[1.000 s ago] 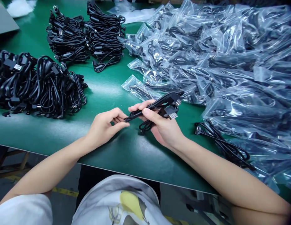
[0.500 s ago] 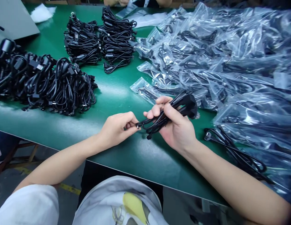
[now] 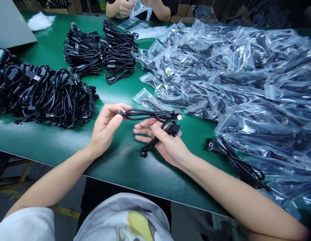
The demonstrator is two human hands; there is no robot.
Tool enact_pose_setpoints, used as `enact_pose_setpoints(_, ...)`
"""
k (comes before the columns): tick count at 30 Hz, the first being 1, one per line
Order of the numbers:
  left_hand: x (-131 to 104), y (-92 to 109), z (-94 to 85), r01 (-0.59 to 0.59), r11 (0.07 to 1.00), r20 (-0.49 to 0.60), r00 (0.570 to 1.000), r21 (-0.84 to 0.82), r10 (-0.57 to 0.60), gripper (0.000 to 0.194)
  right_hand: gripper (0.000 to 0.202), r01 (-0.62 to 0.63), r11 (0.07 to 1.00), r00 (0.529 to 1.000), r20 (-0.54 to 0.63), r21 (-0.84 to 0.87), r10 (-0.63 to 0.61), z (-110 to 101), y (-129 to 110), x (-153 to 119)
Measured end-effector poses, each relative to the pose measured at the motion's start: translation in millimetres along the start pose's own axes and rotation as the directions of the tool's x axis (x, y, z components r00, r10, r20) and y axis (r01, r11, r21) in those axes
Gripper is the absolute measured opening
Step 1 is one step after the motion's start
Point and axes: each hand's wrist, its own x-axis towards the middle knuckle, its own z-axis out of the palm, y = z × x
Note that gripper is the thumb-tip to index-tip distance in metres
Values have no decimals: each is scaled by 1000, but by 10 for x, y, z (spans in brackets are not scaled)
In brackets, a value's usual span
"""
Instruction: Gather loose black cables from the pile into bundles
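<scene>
We hold the coiled cable (image 3: 146,114) above the worktop (image 3: 120,167): left hand (image 3: 103,130) pinching one end, right hand (image 3: 170,147) loosely gripping lower loops (image 3: 150,145), fingers parted. Bagged cables (image 3: 235,80) lie at right; loose cables (image 3: 45,95) at left remain unbagged.

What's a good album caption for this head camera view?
Left hand and right hand hold bundled black cables over a green table, beside plastic-bagged cables.

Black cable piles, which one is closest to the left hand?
The wide cable pile: its end lies beside the left hand; the two narrower stacks sit farther back.
</scene>
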Motion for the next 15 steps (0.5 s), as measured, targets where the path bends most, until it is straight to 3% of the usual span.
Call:
enact_pose_setpoints(5, 105, 77, -58, 112, 983, -225, 964, -142, -142, 12, 51, -147, 950, 957, 203, -275, 207, -32, -56, -80)
enact_pose_setpoints(9, 166, 128, -129, 132, 958, -325, 921, -256, -214, 8, 41, -155, 949, 968, 150, -274, 201, -43, -210, -89)
enact_pose_setpoints(12, 145, 140, -118, 349, 897, -123, 912, -271, -392, 14, 31, -167, 963, 984, 26, -214, 177, -40, -245, -51)
enact_pose_setpoints(15, 75, 126, -65, 602, 771, 199, 798, -208, -569, 21, 30, -157, 983, 987, -61, -98, 152, -46, -237, -5)
